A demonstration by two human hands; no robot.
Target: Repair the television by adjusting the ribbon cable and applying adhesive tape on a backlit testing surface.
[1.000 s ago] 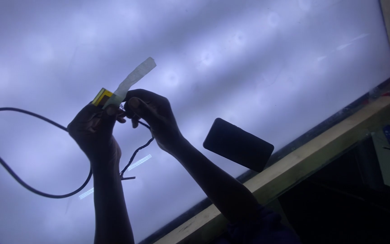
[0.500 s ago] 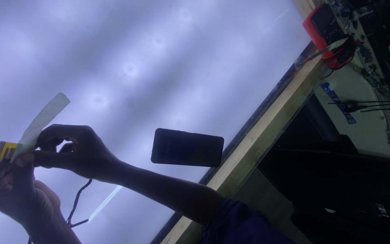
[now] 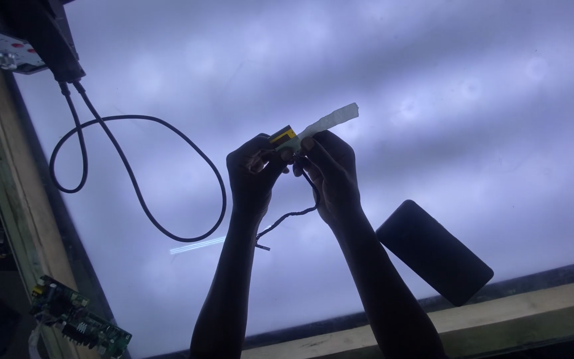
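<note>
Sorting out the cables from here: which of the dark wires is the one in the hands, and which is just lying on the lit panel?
The thin short wire dangling between the left hand and right hand is held. The thick looped cable lies apart, running to the top-left corner.

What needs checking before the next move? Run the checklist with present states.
1. Left hand grips the yellow connector: ok.
2. Right hand holds the white flat strip near the connector: ok.
3. Strip seated in the connector: cannot tell.
4. Thin black wire hangs free below the hands: ok.
5. Phone lies apart from the hands on the lit panel: ok.
6. Thick black cable loops left, clear of the hands: ok.
</note>
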